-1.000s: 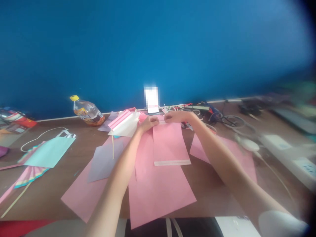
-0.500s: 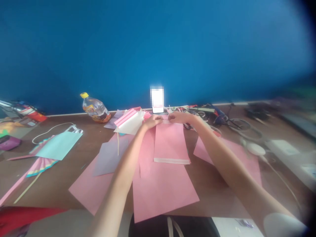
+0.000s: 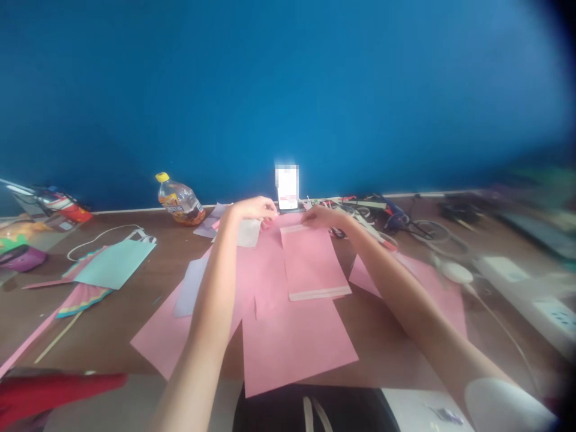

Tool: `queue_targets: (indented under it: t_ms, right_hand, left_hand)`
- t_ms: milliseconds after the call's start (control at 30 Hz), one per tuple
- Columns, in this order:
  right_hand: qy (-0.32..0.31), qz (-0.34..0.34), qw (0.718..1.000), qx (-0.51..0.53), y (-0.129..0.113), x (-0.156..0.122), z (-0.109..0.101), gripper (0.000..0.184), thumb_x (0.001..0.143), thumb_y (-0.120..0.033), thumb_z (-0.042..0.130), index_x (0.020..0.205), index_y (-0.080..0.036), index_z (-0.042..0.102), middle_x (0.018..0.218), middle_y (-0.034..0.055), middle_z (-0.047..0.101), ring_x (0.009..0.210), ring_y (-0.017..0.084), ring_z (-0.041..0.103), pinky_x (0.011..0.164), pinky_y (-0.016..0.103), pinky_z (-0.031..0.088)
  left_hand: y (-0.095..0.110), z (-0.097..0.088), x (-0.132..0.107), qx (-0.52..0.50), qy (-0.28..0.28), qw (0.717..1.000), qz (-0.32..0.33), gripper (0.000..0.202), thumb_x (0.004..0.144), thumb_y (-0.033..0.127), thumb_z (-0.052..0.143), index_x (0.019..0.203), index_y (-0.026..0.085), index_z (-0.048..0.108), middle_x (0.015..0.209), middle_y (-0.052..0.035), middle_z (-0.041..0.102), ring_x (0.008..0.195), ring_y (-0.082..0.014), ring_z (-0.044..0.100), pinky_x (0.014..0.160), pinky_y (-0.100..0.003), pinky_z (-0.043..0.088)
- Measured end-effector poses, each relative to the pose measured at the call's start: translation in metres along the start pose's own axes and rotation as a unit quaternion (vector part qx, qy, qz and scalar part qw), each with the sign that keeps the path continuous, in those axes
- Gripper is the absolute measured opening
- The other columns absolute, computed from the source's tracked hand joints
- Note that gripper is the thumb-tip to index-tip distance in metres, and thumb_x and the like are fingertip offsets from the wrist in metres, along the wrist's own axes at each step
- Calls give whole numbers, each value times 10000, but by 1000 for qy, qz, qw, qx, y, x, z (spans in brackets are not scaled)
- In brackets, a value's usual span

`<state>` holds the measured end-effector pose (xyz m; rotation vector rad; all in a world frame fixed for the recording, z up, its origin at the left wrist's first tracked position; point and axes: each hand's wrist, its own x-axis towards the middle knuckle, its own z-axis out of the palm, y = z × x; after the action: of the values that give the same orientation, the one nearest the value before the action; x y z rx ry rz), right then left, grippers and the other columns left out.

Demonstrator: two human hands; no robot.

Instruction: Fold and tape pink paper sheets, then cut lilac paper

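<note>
A pink paper with a whitish strip along its near and far edges lies on larger pink sheets. My right hand is at its far edge, fingers closed on the paper. To the left of that, my left hand is over a white paper and some pink strips, its fingers curled together. What those fingers hold, if anything, is too small to make out. Just behind the hands stands a lit phone.
A bottle with a yellow cap leans at the back left. Pale blue paper with a pleated fan edge lies left. Cables and small tools clutter the back right, near a white plug and power strip.
My left hand has left the paper's far edge and moved left over the white paper. My right hand stays at the edge; the pink paper has turned slightly.
</note>
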<state>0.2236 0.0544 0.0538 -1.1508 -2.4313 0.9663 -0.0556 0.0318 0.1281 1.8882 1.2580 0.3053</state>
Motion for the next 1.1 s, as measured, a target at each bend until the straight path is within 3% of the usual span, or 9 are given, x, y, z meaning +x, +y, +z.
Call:
queue_targets:
  t_ms: [100,200,333,467,567,733,833,967,1100]
  right_hand:
    - [8,0,1000,-13,4,4,1,278,753,-275,575,925,-181,771,864,28,734,760,162,618,652,228,430]
    - [18,-22,999,-29,8,7,2,297,773,-325,568,926,-176,773,853,28,726,747,160,600,635,231,414]
    - [18,-21,999,-34,7,6,2,286,773,-364,567,857,-171,760,788,15,698,688,149,567,599,234,384]
    - [6,8,1000,-26,3,1,1,297,772,-378,570,874,-166,750,810,21,696,703,156,577,598,236,386]
    - [1,14,999,-31,4,0,0,324,775,-387,573,921,-159,751,858,35,705,744,169,593,637,245,408]
    - [26,8,1000,-14,6,0,-4,357,794,-428,561,942,-161,746,884,38,704,784,178,599,672,254,421]
    - [29,10,1000,-7,7,1,-5,348,777,-412,580,954,-161,744,901,41,702,794,173,593,690,251,421]
    - [20,4,1000,-12,6,0,-5,341,758,-393,598,957,-159,746,855,38,666,745,148,552,663,244,397]
    - [10,-2,999,-32,1,-3,-5,326,761,-371,600,960,-155,743,737,10,593,667,122,493,623,240,362]
  left_hand:
    - [-12,4,3,26,-63,996,-58,239,615,280,796,807,162,717,694,-60,705,613,-175,648,583,-244,444]
    - [-25,13,7,44,-56,993,-95,254,586,282,812,786,162,713,698,-67,698,619,-186,642,567,-246,438]
    - [-35,25,10,43,-40,994,-93,243,543,280,822,731,178,706,685,-47,688,573,-170,612,542,-242,421]
    - [-50,24,2,87,-102,986,-95,279,532,329,815,740,188,694,720,-57,701,573,-168,611,533,-242,424]
    - [-66,15,-19,149,-141,976,-75,344,539,412,807,770,197,670,728,-50,688,598,-167,601,560,-243,428]
    - [-77,10,-72,314,-118,926,-173,654,453,431,828,1015,212,576,1073,-84,646,861,-247,622,721,-296,466]
    - [-81,11,-95,355,-111,905,-205,701,447,424,815,1043,208,515,1158,-114,591,925,-280,609,761,-326,469]
    - [-88,12,-104,345,-80,915,-192,664,469,414,795,1028,225,490,1120,-89,590,949,-276,601,771,-324,470]
    - [-93,10,-102,299,-40,932,-199,593,453,394,796,954,223,529,965,-38,634,770,-223,613,675,-296,468]
